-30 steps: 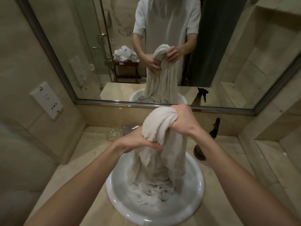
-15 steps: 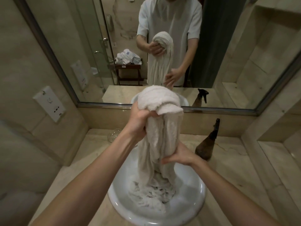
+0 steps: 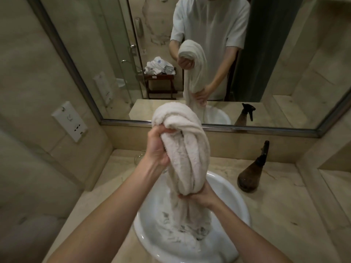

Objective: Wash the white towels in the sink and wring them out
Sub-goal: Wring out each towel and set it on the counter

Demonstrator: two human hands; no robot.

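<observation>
A wet white towel (image 3: 187,149) hangs as a thick twisted rope above the round white sink (image 3: 237,202). My left hand (image 3: 157,147) grips its bunched top, raised in front of the mirror. My right hand (image 3: 199,194) grips the towel lower down, just above the basin. Below that hand the towel's loose end lies crumpled in the bottom of the sink.
A dark brown spray bottle (image 3: 250,175) stands on the marble counter (image 3: 275,215) right of the sink. A clear glass (image 3: 139,158) sits behind my left wrist. The wall mirror (image 3: 266,63) reflects a stool with folded white linen (image 3: 159,67). A socket plate (image 3: 69,121) is on the left wall.
My left hand has lifted the towel's top end higher. My right hand has let go of the top and slid down to grip the towel near the basin.
</observation>
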